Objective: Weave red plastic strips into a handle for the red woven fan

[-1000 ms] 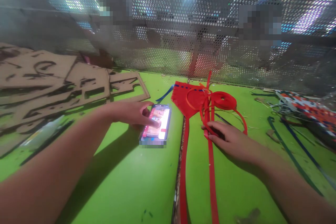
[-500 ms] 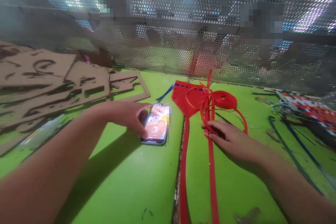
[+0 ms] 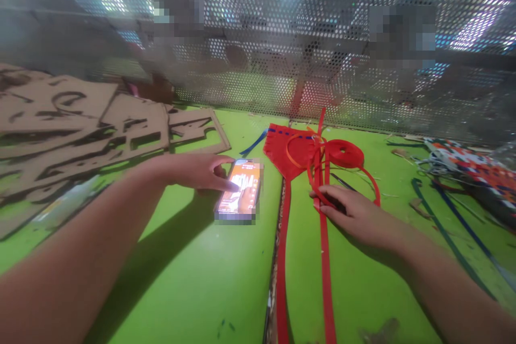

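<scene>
Grey mesh (image 3: 258, 54) full of little holes stands up at 12 o'clock, with bright lights behind it. Below it you have a green surface (image 3: 189, 295), with a dark crack running down toward 6 o'clock.

Counting from the middle of your view, your phone (image 3: 245, 201) is at 7 o'clock, on the surface, with its screen lit up. Your left hand (image 3: 199, 172) is at 8 o'clock. Its thumb is over the screen and a finger is by the top corner. You cannot tell from here if it grips the phone, as its other fingers are hidden.

Your right hand (image 3: 355, 215) is at 4 o'clock, and its thumb and finger are closed on a long red strip (image 3: 327, 279) that runs down to 6 o'clock. At 3 o'clock, close to the middle, lies a red piece (image 3: 278, 148) with blue dashes along its top and a point at the bottom. Another red band (image 3: 282, 269) runs down from that point. Just past the red piece, also at 3 o'clock, is a flat red roll (image 3: 349, 155).

Brown boards (image 3: 97, 102) with cut-out holes are piled at 9 o'clock. Far out at 3 o'clock is a checked piece (image 3: 479, 164), and a green strip (image 3: 447, 236) lies at 4 o'clock.
</scene>
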The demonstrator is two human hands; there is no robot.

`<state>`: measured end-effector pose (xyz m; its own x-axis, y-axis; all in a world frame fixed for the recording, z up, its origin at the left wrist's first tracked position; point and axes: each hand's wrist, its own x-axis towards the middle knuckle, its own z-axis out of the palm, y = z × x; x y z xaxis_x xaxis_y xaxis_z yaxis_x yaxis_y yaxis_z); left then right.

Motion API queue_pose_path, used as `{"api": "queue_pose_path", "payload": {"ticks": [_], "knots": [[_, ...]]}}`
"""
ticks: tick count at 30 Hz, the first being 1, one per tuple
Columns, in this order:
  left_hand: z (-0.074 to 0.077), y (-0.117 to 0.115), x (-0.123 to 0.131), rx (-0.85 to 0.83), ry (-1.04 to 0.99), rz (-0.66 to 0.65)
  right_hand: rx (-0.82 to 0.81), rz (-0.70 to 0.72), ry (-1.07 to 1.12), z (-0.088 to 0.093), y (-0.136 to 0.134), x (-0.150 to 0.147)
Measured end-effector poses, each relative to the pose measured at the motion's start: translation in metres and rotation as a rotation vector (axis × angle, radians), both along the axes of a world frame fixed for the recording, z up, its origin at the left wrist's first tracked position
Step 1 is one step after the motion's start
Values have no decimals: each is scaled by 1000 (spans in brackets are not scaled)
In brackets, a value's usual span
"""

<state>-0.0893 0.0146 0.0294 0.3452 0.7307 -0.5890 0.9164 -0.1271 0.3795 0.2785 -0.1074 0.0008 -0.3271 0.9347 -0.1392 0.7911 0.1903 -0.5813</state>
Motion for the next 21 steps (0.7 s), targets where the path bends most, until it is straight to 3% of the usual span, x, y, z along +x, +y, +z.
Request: {"api": "queue_pose_path", "payload": {"ticks": [7, 14, 21], "knots": [[2, -3, 1, 9, 41, -112, -5, -11, 12, 0, -3, 0], [7, -8, 7, 19, 120, -121, -8, -8, 6, -2, -1, 1], [3, 4, -5, -57, 21, -137, 9, -4, 2, -3, -1, 2]]}}
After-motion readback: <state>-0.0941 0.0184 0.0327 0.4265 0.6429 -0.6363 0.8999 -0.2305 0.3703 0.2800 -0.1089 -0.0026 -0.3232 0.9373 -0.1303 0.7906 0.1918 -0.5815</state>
